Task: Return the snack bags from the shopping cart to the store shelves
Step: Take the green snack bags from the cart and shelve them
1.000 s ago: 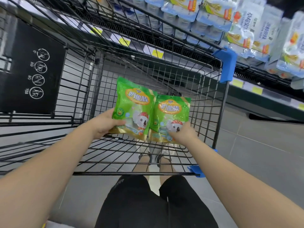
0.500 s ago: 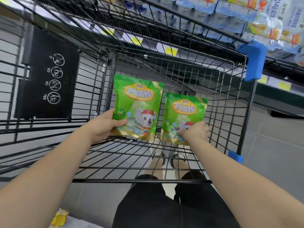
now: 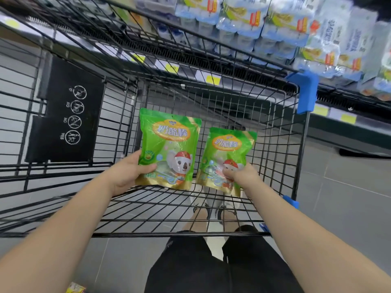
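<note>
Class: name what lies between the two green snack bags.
Nothing: in the head view a narrow gap separates the left bag from the right bag; cart wire shows behind.

Green snack bags, two. Left bag, in left hand, and right bag, in right hand: edges overlapping a second ago, now drawn apart with an open gap between them.

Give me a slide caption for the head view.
Left hand holds the left bag, right hand the right bag, inside the cart.
</note>
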The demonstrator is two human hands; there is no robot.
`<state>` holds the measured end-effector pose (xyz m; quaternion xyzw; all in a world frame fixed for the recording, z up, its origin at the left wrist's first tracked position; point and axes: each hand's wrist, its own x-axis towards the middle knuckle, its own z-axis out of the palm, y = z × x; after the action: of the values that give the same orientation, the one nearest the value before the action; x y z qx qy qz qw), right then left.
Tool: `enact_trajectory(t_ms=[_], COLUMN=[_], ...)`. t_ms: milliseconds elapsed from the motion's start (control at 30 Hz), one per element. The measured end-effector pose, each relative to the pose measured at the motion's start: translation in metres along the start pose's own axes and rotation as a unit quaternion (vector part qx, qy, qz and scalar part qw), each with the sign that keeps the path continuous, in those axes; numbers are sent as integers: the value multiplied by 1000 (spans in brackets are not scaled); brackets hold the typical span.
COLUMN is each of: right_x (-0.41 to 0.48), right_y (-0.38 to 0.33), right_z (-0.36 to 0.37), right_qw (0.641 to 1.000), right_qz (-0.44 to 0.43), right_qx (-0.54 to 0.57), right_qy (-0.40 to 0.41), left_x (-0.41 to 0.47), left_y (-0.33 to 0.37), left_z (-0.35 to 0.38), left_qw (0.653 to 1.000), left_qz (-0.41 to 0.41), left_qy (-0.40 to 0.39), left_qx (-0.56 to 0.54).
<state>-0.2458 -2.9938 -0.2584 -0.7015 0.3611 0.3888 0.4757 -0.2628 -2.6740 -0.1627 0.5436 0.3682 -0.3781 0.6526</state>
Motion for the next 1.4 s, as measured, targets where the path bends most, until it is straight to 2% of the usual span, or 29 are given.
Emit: enact_trajectory(t_ms=[267, 367, 533, 700, 967, 1100, 1333, 1400], right_x=[-69, -107, -173, -222, -267, -282, -284, -282], right_y=[-53, -84, -119, -131, -115, -94, -58, -52], right_z=[-58, -91, -153, -204, -259, -290, -357, -386], right_qw=[986, 969, 946, 943, 918, 905, 904, 901], right_qz=[-95, -136, -204, -262, -315, -306, -315, -325], right_qx=[104, 153, 171, 147, 234, 294, 289, 289], right_qy=[-89, -137, -184, -144, -65, -15, 17, 20], left_x=[-50, -71, -106, -129, -128, -132, -144, -142], left_y=[30, 49, 87, 127, 155, 162, 159, 156], left_z=[21, 33, 66, 115, 183, 223, 302, 329], left_qw=[997, 992, 978, 955, 932, 932, 929, 931], left_qz=[76, 119, 196, 263, 291, 285, 287, 292], left_qy=[-8, -24, -68, -136, -219, -218, -209, -202], left_qx=[-5, 13, 4, -13, 7, 41, 100, 86])
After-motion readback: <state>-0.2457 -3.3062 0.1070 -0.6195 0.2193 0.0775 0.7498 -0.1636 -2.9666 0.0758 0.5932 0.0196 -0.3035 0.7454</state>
